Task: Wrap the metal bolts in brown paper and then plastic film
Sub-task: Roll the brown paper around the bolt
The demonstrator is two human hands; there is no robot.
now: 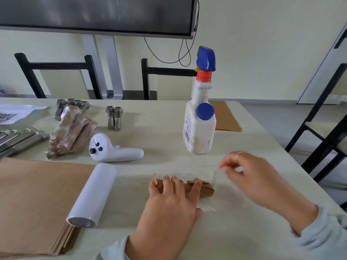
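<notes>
A bolt wrapped in brown paper (205, 188) lies on a sheet of clear plastic film (221, 203) near the table's front. My left hand (169, 199) rests on the packet with straight fingers pressing it down. My right hand (249, 177) is to the right of the packet and pinches the film's edge, lifted a little off the table. The white film roll (93, 194) lies left of the packet. Two bare bolts (114, 117) lie at the back, more bolts (18, 137) at the left edge. A pile of wrapped bolts (71, 132) sits at the back left.
A stack of brown paper sheets (37, 199) lies at the front left, another brown sheet (225, 117) at the back right. A white spray bottle (200, 121) stands behind the packet. A white controller (112, 151) lies mid-table. Black chairs stand around the table.
</notes>
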